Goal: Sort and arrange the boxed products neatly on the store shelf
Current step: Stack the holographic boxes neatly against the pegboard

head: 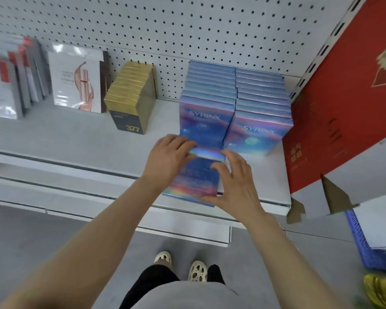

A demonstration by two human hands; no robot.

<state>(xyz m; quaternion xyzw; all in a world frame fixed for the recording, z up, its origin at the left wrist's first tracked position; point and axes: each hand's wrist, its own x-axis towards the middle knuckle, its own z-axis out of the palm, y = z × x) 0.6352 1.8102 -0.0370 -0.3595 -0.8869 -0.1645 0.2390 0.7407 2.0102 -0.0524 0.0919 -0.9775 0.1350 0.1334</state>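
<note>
White pegboard point(187, 30) backs a pale store shelf point(76, 134), seen from above. On the front part of this shelf lies a small stack of holographic blue boxes point(196, 175), flat, just in front of the left row of SYRINX boxes point(207, 103). The left hand point(169, 157) holds the stack at its far left corner, fingers curled over the top edge. The right hand point(234, 181) lies on the right side with fingers spread and rather straight, thumb along the near edge; it seems to press more than to grip.

Behind, a second row of SYRINX boxes point(261, 110) stands beside the first one, both reaching back to the pegboard. Further left is a row of gold boxes point(132, 94), then white flat packs point(76, 79). On the right a big red carton point(343, 97) touches the shelf end.

I judge the step is to square the stack and join it to the left row. To do it well, both hands should push evenly, keep the edges flush, and raise the boxes upright so the front face lines up with the neighbour row.
</note>
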